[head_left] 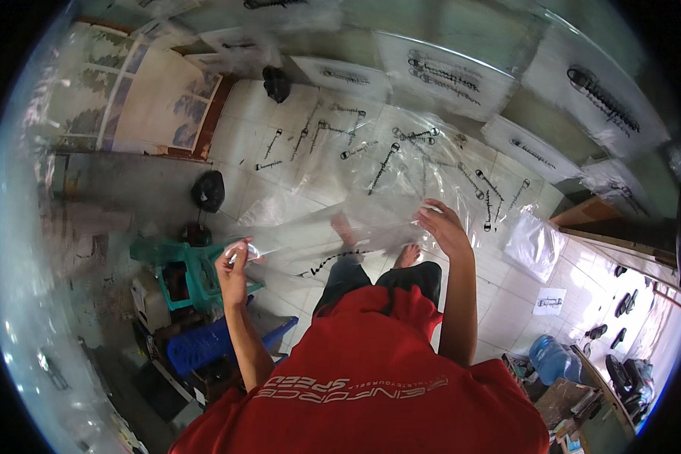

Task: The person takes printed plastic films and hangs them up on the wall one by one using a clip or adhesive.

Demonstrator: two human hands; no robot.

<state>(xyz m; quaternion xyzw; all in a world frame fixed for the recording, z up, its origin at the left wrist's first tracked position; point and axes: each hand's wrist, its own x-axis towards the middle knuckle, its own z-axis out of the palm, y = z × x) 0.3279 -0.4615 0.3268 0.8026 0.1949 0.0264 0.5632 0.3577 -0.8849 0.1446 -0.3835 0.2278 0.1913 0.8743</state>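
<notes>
A clear plastic sheet (295,244) is stretched between my hands at waist height, above my bare feet. Black lettering runs along its lower part. At its left corner, my left hand (233,265) pinches the plastic between thumb and fingers. My right hand (443,228) is closed on the sheet's other end, with the fingertips bunched together. Beyond my hands, more clear film (424,163) lies crumpled and shiny over the tiled floor (242,113). Several black printed strips (384,168) show on or through that film; which layer bears them I cannot tell.
A green plastic stool (200,276) and a blue plastic chair (197,348) are at my left. Black bags (208,191) sit farther off. On the right are a folded clear plastic pack (535,246), a blue water jug (554,357) and a cabinet (620,246). Printed sheets (446,79) line the far side.
</notes>
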